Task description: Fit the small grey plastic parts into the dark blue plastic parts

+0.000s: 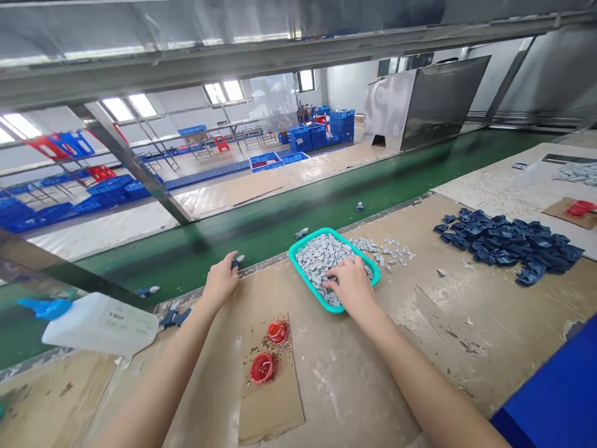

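My left hand is stretched to the near edge of the green conveyor belt. Its thumb and finger are apart, around the near end of a dark blue plastic part with a grey tip. My right hand reaches into a turquoise basket heaped with small grey plastic pieces. The fingers there are curled in a pinch among the pieces; exactly what they grip is partly hidden. Between my arms, two red cups stand on a wet cardboard strip, at least one with liquid inside.
Loose grey pieces lie right of the basket, before a pile of dark blue parts. A white bottle with a blue cap lies tilted at left. More parts ride the belt. A metal post and overhead beam border the space.
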Demonstrator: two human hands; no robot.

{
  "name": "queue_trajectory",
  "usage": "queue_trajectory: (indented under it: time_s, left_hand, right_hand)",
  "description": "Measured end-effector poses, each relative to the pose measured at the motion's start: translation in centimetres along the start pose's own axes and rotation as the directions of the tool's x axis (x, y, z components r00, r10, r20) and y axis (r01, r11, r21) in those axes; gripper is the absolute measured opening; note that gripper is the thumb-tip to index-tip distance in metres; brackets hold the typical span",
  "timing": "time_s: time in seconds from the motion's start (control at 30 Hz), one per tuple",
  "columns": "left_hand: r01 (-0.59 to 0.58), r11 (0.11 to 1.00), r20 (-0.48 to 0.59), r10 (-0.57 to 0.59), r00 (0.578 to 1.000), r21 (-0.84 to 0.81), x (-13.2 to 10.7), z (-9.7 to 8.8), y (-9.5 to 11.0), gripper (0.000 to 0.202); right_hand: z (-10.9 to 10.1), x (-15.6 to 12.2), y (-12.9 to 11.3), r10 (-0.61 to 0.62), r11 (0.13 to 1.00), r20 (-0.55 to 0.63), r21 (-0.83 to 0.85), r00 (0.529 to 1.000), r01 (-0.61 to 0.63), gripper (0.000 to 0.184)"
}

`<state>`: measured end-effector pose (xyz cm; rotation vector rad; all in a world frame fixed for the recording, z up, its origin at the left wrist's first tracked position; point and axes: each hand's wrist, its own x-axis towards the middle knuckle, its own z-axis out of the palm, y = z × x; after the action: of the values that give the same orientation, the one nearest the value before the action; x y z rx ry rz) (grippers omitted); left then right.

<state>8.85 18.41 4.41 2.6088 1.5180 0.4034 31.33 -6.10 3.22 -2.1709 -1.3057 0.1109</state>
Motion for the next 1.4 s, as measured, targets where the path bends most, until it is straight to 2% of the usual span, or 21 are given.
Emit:
queue_trajectory:
  time_s: [0.1,0.23,0.4,0.5,0.57,0.67,0.73,0.9,0.97,1.07,1.1,1.13,1.2,1.27,1.33,1.4]
  left_hand:
    - [-0.069,0.996,0.004,0.068,0.998,0.064,2.7,0.7,2.0,0.05]
    - [-0.179,0.983,0.051,0.177,0.983,0.05,5.7,2.1,6.4,0.046]
    - [-0.224,0.974,0.139,0.226,0.964,-0.027,8.6,4.4,11.5,0.045]
    - [-0.194,0.977,0.163,0.206,0.965,-0.087,9.2,5.2,12.8,0.035]
    - [-0.163,0.976,0.15,0.184,0.971,-0.144,8.8,5.1,12.9,0.031]
    - [-0.102,0.959,0.096,0.131,0.987,-0.263,6.9,4.2,11.9,0.029]
    - [-0.064,0.926,0.048,0.088,0.995,-0.372,4.7,3.3,10.6,0.028]
    - [0.002,0.746,-0.053,-0.051,0.997,-0.665,-3.9,0.6,6.6,0.047]
    - [0.05,0.589,-0.046,-0.147,0.988,-0.806,-7.6,-0.3,5.1,0.051]
    - [0.115,0.266,0.033,-0.295,0.955,-0.957,-12.1,-1.0,3.3,0.046]
    - [0.128,0.2,0.057,-0.324,0.944,-0.972,-13.2,-1.0,2.8,0.045]
    - [0.137,0.178,0.07,-0.341,0.937,-0.974,-14.2,-0.9,2.4,0.045]
    - [0.149,0.204,0.064,-0.373,0.926,-0.968,-15.5,-0.5,1.5,0.049]
    - [0.168,0.318,0.042,-0.369,0.929,-0.933,-16.1,-0.3,0.7,0.051]
    - [0.186,0.517,0.042,-0.277,0.96,-0.836,-15.8,-0.3,-0.1,0.049]
    - [0.144,0.761,0.042,-0.152,0.988,-0.632,-14.4,-0.9,-1.3,0.044]
  right_hand:
    - [0.0,0.0,0.1,-0.014,0.999,0.002,0.044,1.0,0.014,0.007]
    - [-0.1,-0.1,0.3,-0.029,0.997,-0.017,0.074,0.999,0.03,0.012]
    - [-0.9,-0.3,-0.2,0.06,0.998,0.026,-0.018,0.998,-0.059,0.012]
    - [-1.3,-0.4,-0.8,0.099,0.993,0.07,-0.065,0.993,-0.094,0.021]
    - [-1.4,-0.5,-1.0,0.103,0.991,0.07,-0.09,0.992,-0.097,0.026]
    - [-1.3,-0.8,-0.9,0.1,0.988,0.029,-0.124,0.995,-0.096,0.025]
    - [-1.3,-1.0,-0.8,0.112,0.984,0.01,-0.144,0.994,-0.11,0.024]
    - [-0.9,-1.2,-0.6,0.1,0.978,0.005,-0.183,0.995,-0.097,0.028]
    - [-0.5,-1.3,-0.4,0.067,0.979,-0.017,-0.193,0.998,-0.069,0.031]
    - [0.0,-1.6,0.2,0.007,0.986,-0.062,-0.169,0.998,-0.018,0.035]
    - [0.2,-1.7,0.3,-0.009,0.988,-0.079,-0.153,0.997,-0.003,0.036]
    - [0.4,-1.8,0.5,-0.022,0.991,-0.098,-0.136,0.995,0.008,0.035]
    - [0.6,-1.9,0.8,-0.043,0.995,-0.136,-0.097,0.99,0.03,0.032]
    - [0.7,-1.9,0.9,-0.067,0.997,-0.17,-0.034,0.983,0.062,0.029]
    - [0.6,-1.9,0.9,-0.099,0.99,-0.19,0.078,0.977,0.115,0.028]
    - [0.4,-2.1,0.7,-0.113,0.963,-0.198,0.22,0.974,0.156,0.028]
